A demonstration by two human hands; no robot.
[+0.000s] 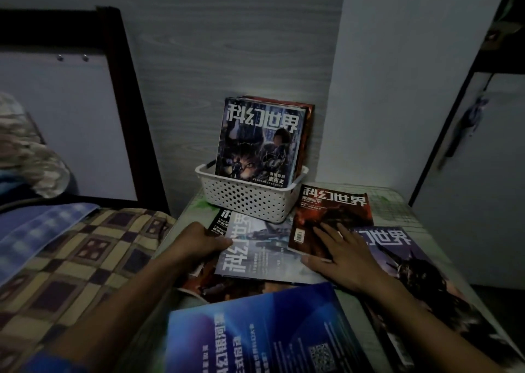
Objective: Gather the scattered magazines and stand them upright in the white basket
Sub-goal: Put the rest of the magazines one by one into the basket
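A blue magazine (255,333) lies nearest. Beyond it, the left hand (196,240) curls round the edge of a pale magazine (255,247); the right hand (345,256) rests flat, fingers spread, on a red magazine (332,210). The white basket (250,199) holds several upright magazines (255,137).

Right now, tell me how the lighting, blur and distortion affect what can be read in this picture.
Head view: dim overall, brightest on the white basket and the magazine standing in it; the wide lens bends the dark frame at the right edge; the blue magazine nearest the camera is soft, its small print unreadable; both hands, left and right, show clearly.
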